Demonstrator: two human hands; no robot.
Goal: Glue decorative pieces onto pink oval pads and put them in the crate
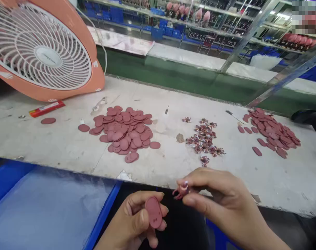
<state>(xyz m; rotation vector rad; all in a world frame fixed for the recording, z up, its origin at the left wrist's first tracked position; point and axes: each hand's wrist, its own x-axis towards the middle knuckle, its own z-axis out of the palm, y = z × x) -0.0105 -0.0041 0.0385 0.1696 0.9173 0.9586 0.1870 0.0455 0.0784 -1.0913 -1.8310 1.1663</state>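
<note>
Below the table's front edge, my left hand (137,220) grips a reddish-brown oval base (154,212) with small holes near its lower end. To its right, my right hand (217,198) pinches a small painted figurine (182,190) between thumb and forefinger. The figurine and the oval base are apart. On the table beyond my right hand lies a cluster of similar small figurines (204,137). A large pile of oval bases (126,130) is spread to their left, and a second pile of reddish oval pieces (274,132) lies to the right.
An orange fan (91,69) stands at the table's back left, with a red and yellow packet (47,108) before it. A small thin-tipped piece (166,110) lies mid-table. A blue bin lined with plastic (51,205) is at lower left. Metal posts (251,34) rise behind the table (69,149).
</note>
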